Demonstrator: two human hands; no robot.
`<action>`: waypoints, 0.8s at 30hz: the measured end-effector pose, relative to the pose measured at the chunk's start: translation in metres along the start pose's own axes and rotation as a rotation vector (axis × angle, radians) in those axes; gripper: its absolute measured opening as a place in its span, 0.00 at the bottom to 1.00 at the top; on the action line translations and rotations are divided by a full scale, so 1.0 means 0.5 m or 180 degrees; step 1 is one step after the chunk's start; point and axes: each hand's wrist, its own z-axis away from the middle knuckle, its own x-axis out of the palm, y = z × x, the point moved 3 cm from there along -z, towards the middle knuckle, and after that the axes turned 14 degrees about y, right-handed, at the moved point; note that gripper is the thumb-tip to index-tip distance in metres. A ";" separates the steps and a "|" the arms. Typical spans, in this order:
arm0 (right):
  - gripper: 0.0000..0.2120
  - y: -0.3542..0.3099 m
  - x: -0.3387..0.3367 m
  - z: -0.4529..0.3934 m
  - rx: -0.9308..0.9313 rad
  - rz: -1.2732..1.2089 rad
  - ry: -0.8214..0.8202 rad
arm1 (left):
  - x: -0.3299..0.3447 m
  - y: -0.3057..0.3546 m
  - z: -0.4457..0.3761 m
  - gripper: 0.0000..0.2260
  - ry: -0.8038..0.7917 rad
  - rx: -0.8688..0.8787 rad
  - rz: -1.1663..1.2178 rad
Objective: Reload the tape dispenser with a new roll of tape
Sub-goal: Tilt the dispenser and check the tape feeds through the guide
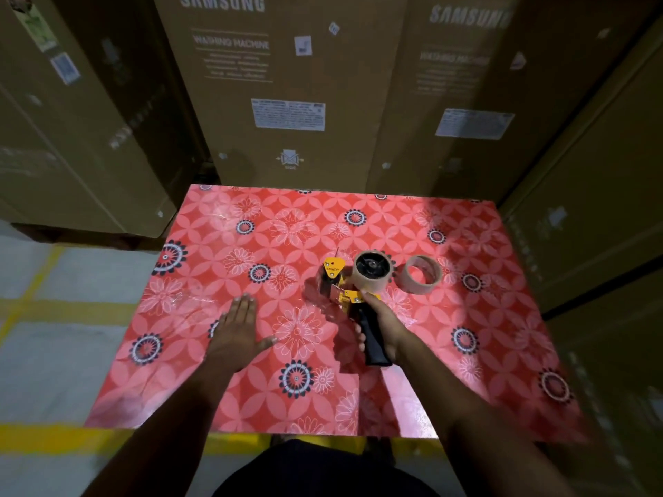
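Observation:
A yellow and black tape dispenser (346, 288) lies on the red flowered table (251, 245), with a brown tape roll (371, 272) sitting on its black hub. My right hand (382, 326) is wrapped around the dispenser's black handle. Just right of the dispenser, a thin cardboard tape core (420, 275) lies flat on the table, apart from it. My left hand (235, 333) rests flat on the table to the left of the dispenser, fingers spread a little, holding nothing.
Tall cardboard washing machine boxes (287, 84) stand close behind the table and along its right side (592, 209). Left of the table is grey floor with yellow lines (43, 310). A yellow line also runs under the table's near edge.

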 end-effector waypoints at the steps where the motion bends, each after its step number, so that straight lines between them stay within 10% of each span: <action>1: 0.25 -0.006 0.008 -0.008 0.0018 -0.0005 -0.0010 | 0.000 -0.001 -0.002 0.55 0.0002 -0.0009 0.0012; 12: 0.24 -0.039 0.037 -0.087 0.0346 0.0054 -0.0191 | 0.000 -0.002 -0.014 0.51 0.0019 -0.0033 0.0119; 17: 0.32 -0.035 0.007 -0.102 -0.0257 0.0335 0.0539 | -0.003 0.003 -0.014 0.51 0.0079 -0.0089 0.0117; 24: 0.15 -0.012 -0.012 -0.084 -0.0807 0.1230 0.0866 | -0.017 0.032 0.009 0.42 0.0114 -0.0175 0.0041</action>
